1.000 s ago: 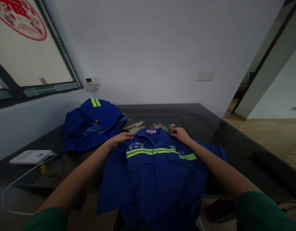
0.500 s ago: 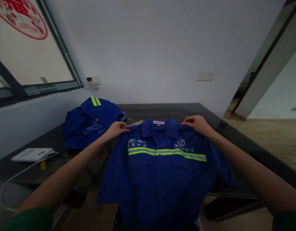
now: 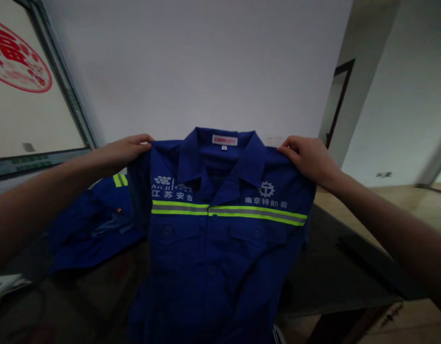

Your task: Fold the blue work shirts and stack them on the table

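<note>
A blue short-sleeved work shirt (image 3: 220,248) hangs upright in front of me, its front facing the camera. It has a collar, white printed lettering, chest pockets and a yellow-green reflective stripe. My left hand (image 3: 129,148) pinches the shoulder at the left of the view. At the right, my right hand (image 3: 306,155) grips the other shoulder. The lower end of the shirt runs out of the frame.
A heap of blue clothing (image 3: 94,224) with a reflective strip lies at the left on the dark table (image 3: 335,272). A white device (image 3: 5,285) is at the lower left edge. Behind are a wall, a socket and a window.
Both hands have raised the shirt, and it now appears larger and higher. My left hand has moved left, widening the spread. The camera view has shifted, moving the clothing heap left and lower.
</note>
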Demonstrator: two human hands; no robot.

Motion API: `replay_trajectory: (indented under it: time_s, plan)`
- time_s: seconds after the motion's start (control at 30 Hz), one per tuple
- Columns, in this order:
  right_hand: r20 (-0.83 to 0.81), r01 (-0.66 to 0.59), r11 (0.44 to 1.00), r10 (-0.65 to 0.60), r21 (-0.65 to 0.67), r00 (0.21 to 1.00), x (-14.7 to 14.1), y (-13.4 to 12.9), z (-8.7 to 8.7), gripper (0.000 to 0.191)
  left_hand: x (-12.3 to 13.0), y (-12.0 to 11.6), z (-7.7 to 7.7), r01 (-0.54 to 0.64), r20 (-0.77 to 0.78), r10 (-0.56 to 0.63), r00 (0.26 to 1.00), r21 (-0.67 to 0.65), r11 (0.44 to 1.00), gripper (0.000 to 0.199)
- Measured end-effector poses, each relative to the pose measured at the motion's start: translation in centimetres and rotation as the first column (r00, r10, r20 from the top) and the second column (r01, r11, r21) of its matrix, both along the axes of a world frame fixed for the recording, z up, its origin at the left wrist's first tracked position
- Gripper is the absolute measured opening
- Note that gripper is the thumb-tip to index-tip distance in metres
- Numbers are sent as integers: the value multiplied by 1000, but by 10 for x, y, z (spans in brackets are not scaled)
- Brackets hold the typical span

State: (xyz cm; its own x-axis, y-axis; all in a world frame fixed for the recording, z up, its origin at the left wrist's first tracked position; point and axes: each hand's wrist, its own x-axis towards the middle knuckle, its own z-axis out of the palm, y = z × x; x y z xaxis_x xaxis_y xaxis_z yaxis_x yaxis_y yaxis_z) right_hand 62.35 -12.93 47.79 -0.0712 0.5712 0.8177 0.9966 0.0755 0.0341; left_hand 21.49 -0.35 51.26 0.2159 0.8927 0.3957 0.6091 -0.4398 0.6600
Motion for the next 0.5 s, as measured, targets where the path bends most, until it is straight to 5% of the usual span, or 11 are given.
replay_trajectory:
  time_s: [0.1,0.23,0.37,0.5]
  plan:
    - [-3,-12,981,13,196,1000,-12,-20,40,32,0,-19,42,-120,-29,136,990,321,940,23]
    - [10,-107,968,108,228,994,-21,-37,76,33,-10,-45,78,-130,-78,275,958,737,663,27]
    - [-33,-179,951,194,253,981,-22,-43,95,29,-20,-61,98,-27,-119,246,962,855,519,49]
    - [-70,-27,881,69,472,995,-30,-51,104,26,-24,-81,112,-9,-102,227,968,898,441,65]
